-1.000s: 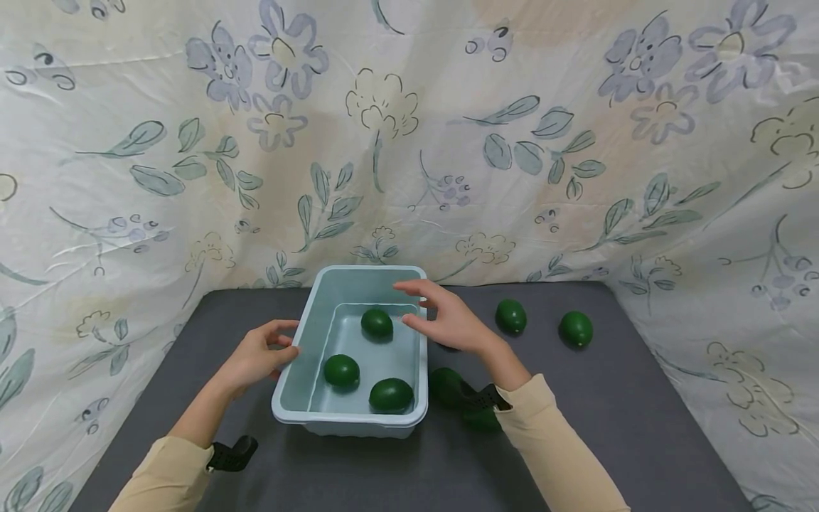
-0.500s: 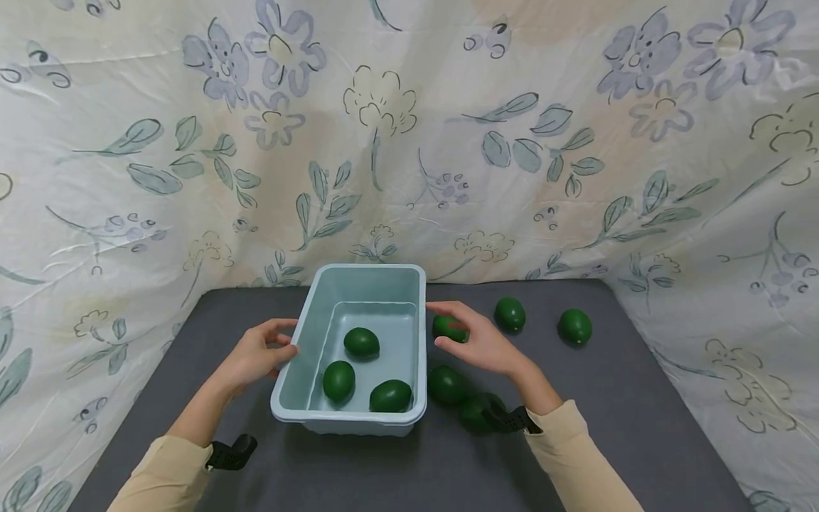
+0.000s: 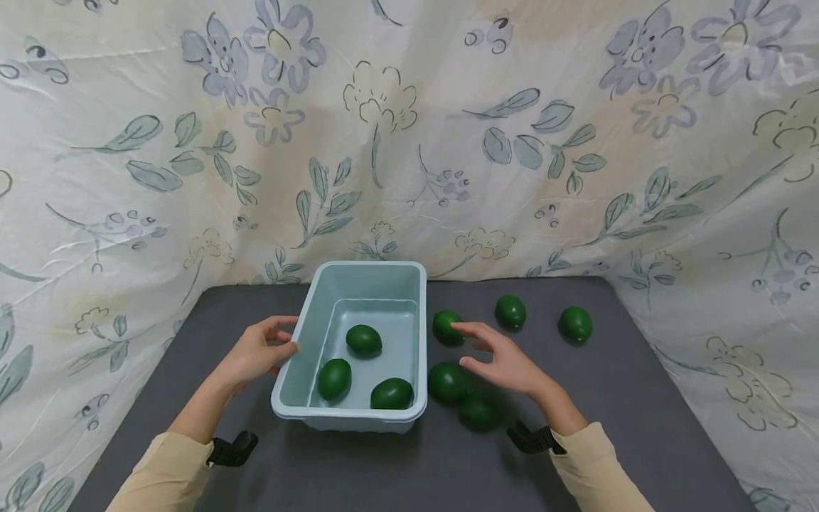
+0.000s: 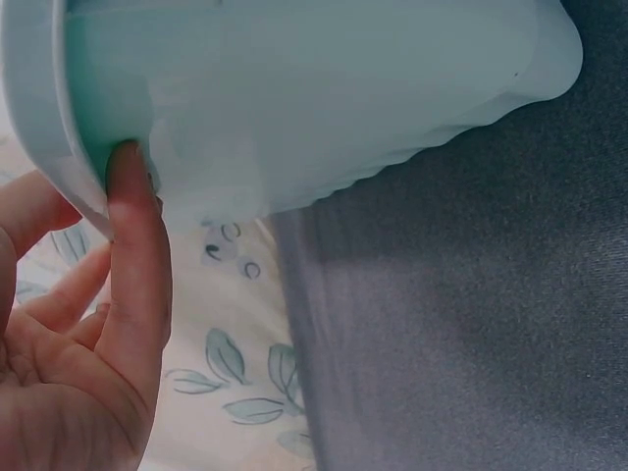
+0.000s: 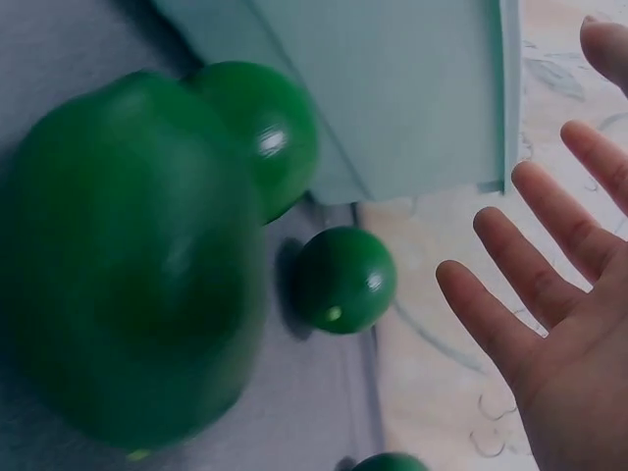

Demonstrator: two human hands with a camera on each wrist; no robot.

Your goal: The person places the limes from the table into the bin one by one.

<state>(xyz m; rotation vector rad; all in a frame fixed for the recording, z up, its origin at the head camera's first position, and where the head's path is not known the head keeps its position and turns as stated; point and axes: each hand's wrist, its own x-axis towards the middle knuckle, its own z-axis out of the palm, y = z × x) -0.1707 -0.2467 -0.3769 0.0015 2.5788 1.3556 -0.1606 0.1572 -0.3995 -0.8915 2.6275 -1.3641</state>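
Observation:
A pale blue plastic bin [image 3: 348, 414] stands on the dark table, with three smooth green oval fruits, lime-like in look, lying in it; one fruit [image 3: 364, 341] is near its middle. My left hand [image 3: 259, 350] pinches the bin's left rim, and the left wrist view shows a finger pressed under that rim. To the right of the bin, my right hand [image 3: 502, 358] hovers with fingers spread and nothing held. Its fingertips overlap a green fruit [image 3: 444, 328] beside the bin. Two more fruits, one a nearer fruit [image 3: 448, 382] by the bin wall, sit below that hand.
Toward the back right of the table [image 3: 640, 398] lie a green fruit [image 3: 510, 313] and, farther right, another green fruit [image 3: 575, 325]. A floral cloth [image 3: 397, 142] hangs behind the table and along its sides.
My right hand has moved from over the bin out to the right, above the loose fruits. The fruit in the bin's middle has rolled toward the front left. The left hand stays at the rim.

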